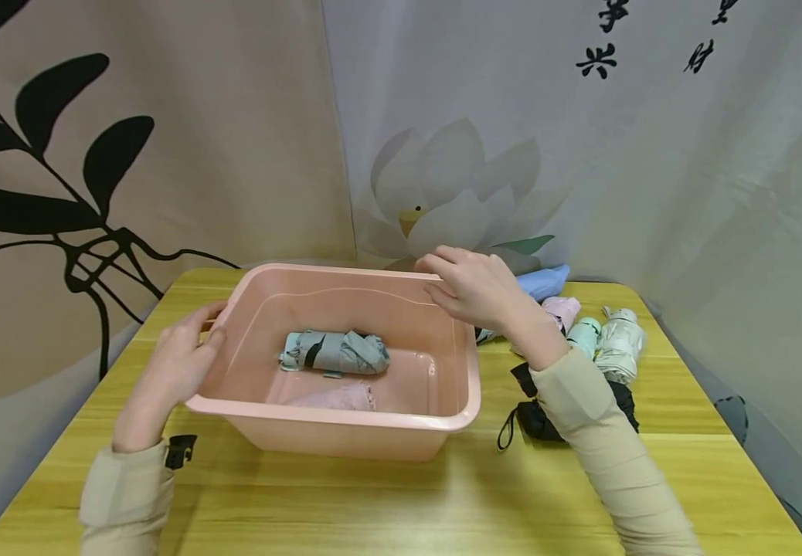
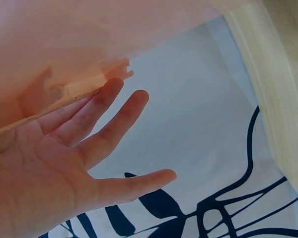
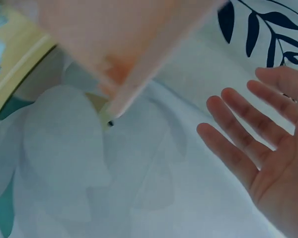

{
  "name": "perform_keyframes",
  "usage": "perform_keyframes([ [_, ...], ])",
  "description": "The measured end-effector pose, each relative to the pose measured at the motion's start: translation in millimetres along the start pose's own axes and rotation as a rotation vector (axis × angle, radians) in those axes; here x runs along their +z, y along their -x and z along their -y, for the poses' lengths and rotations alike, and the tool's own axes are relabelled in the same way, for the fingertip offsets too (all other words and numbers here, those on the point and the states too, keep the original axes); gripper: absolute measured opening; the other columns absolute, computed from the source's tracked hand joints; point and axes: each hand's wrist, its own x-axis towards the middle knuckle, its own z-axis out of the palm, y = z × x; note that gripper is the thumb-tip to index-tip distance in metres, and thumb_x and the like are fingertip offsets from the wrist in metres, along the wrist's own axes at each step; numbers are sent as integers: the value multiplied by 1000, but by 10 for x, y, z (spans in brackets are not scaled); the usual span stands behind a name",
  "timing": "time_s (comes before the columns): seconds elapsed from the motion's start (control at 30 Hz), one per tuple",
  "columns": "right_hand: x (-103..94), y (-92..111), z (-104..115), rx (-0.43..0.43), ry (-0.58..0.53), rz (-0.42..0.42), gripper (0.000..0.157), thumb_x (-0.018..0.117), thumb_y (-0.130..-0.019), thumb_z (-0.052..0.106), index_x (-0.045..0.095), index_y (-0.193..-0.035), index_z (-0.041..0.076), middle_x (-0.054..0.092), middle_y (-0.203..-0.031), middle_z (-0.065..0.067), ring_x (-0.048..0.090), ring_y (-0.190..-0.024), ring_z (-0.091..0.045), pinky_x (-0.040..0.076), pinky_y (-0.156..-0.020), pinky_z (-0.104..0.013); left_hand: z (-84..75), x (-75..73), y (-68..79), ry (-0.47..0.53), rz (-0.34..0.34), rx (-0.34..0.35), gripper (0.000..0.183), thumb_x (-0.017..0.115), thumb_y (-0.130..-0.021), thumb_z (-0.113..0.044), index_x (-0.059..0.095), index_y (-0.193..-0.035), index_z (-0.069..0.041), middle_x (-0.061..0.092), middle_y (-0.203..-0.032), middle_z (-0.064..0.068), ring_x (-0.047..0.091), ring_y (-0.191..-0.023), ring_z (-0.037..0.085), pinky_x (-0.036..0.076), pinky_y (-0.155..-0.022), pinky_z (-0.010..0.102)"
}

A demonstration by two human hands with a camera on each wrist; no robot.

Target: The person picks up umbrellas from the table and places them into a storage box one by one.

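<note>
A pink plastic basin (image 1: 338, 439) stands on the wooden table, slightly tilted in the head view. Inside it lie a folded grey-blue umbrella (image 1: 338, 353) and a pale pink folded one (image 1: 337, 397), partly hidden by the front wall. My left hand (image 1: 177, 359) touches the basin's left rim. The left wrist view shows that hand's fingers (image 2: 102, 130) nearly straight along the rim, the thumb held away. Over the back right corner hovers my right hand (image 1: 477, 289). Its fingers (image 3: 233, 153) are loosely spread and apart from the basin in the right wrist view, holding nothing.
Right of the basin lie more folded umbrellas: blue (image 1: 545, 283), pale pink (image 1: 562, 309), mint (image 1: 585, 335), white (image 1: 620, 346) and black (image 1: 538, 421). My right forearm partly covers them. A printed curtain (image 1: 269, 154) hangs behind the table (image 1: 345, 502).
</note>
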Motion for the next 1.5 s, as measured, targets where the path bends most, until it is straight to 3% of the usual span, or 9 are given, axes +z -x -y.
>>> perform_keyframes([
  [0.23, 19, 356, -174, 49, 9, -51, 24, 61, -86, 23, 62, -109, 14, 64, -100, -2, 60, -70, -16, 39, -43, -26, 7, -2, 8, -1, 5, -7, 50, 30, -98, -27, 32, -140, -1, 42, -133, 31, 43, -117, 48, 41, -86, 61],
  [0.53, 52, 837, -359, 142, 34, -98, 27, 63, -84, 22, 61, -109, 13, 62, -102, -4, 59, -71, -19, 41, -47, -30, 6, -5, 25, 0, -6, 0, 50, 31, -98, -26, 33, -139, 1, 42, -132, 31, 42, -116, 48, 40, -86, 61],
  [0.7, 101, 1084, -435, 130, 66, -136, 31, 67, -80, 17, 61, -109, 7, 61, -102, -9, 57, -74, -21, 44, -54, -34, 6, -8, 25, -1, -8, 1, 50, 31, -98, -26, 33, -140, 0, 43, -132, 32, 43, -115, 48, 41, -85, 61],
  [0.93, 188, 1394, -516, 111, 33, -156, 34, 69, -77, 13, 61, -109, 3, 60, -106, -14, 58, -94, -29, 49, -73, -44, -2, -23, 21, -2, -5, -6, 50, 30, -98, -27, 32, -140, -1, 43, -131, 32, 44, -115, 48, 42, -85, 60],
  [1.2, 329, 1812, -598, 156, 27, -66, 45, 73, -72, 15, 59, -114, 4, 58, -113, -16, 56, -100, -33, 46, -82, -49, -4, -15, 3, -22, -16, -2, 50, 31, -97, -28, 34, -140, -2, 45, -130, 31, 44, -115, 48, 42, -84, 60],
  [1.5, 479, 2251, -669, 249, 38, 160, 55, 71, -75, 35, 54, -123, 13, 54, -122, -13, 54, -105, -36, 46, -81, -53, -10, 2, 2, -86, -58, 6, 48, 36, -96, -27, 40, -135, 2, 49, -125, 31, 48, -109, 49, 43, -81, 60],
])
